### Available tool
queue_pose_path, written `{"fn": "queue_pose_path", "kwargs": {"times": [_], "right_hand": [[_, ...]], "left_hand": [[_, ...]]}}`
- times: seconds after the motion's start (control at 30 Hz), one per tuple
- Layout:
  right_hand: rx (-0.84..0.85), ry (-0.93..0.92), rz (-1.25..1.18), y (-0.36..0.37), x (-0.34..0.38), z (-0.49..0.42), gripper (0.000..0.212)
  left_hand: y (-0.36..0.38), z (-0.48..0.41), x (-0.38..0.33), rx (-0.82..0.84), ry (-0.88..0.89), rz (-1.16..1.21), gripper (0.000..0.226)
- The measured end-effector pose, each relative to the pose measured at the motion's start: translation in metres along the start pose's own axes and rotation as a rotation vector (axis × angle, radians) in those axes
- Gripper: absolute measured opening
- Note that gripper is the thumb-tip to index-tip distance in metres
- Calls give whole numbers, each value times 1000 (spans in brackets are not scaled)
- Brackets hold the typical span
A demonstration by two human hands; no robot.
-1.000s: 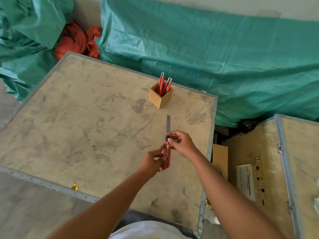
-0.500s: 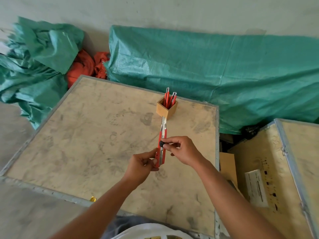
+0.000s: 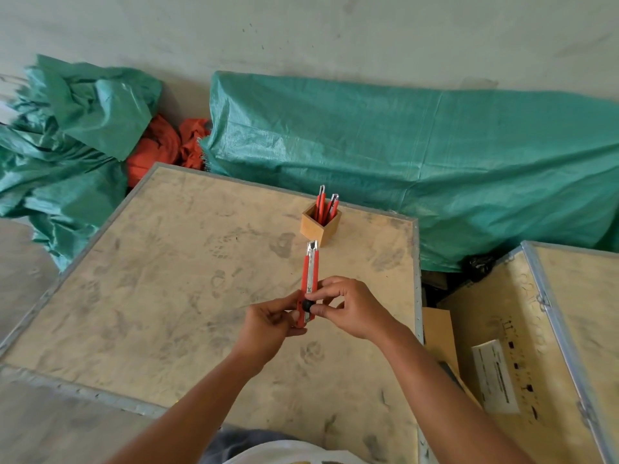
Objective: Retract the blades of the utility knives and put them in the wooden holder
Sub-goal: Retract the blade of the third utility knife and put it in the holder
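While the left hand (image 3: 273, 324) pinches the knife (image 3: 310, 283) by its tail to steady it, right-hand fingers (image 3: 326, 308) grip the black slider; the blade looks drawn in. It points to 12 o'clock, at the holder (image 3: 320, 226) on the desk (image 3: 160, 296).

Head view looks steeply down, close over the hands (image 3: 311, 316).
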State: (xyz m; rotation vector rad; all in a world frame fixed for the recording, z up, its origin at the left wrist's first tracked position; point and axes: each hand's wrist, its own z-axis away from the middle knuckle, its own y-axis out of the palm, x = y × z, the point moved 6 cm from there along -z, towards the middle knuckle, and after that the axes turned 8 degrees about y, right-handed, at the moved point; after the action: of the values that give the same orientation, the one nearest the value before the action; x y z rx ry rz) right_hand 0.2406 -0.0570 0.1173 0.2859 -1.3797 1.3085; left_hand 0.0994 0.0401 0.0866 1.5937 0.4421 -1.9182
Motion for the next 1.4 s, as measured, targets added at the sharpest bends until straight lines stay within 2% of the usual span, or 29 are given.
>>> {"fn": "queue_pose_path", "kwargs": {"times": [0.07, 0.2, 0.3, 0.43, 0.57, 0.67, 0.83, 0.9, 1.03, 1.23, 1.4], "right_hand": [[-13, -13, 4, -4, 2, 1, 32], [-110, -15, -22, -7, 0, 3, 19], [-187, -7, 7, -6, -1, 5, 24], [-110, -52, -76, -10, 1, 7, 35], [-147, -69, -60, -14, 3, 8, 22], [-220, -62, -42, -14, 4, 10, 23], [-121, -109, -110, -16, 6, 8, 35], [-139, -121, -103, -17, 7, 7, 29], [-245, -77, -115, -16, 2, 3, 25], [-249, -7, -263, -28, -5, -14, 19], [-292, 32, -267, -52, -7, -53, 30]], "left_hand": [[3, -1, -4, 0, 13, 2, 36], [6, -3, -11, -6, 40, 4, 39], [8, -3, -13, -3, 46, -1, 41], [9, -4, -14, -5, 56, 3, 42], [13, -4, -19, 11, 74, -2, 43], [14, -5, -21, 24, 80, -9, 42], [12, -8, -21, 3, 85, 0, 42], [12, -9, -21, 7, 87, 6, 42], [13, -16, -20, 11, 70, -3, 40], [15, -34, -26, 25, 75, -62, 38], [20, -75, -34, 47, 115, -152, 39]]}}
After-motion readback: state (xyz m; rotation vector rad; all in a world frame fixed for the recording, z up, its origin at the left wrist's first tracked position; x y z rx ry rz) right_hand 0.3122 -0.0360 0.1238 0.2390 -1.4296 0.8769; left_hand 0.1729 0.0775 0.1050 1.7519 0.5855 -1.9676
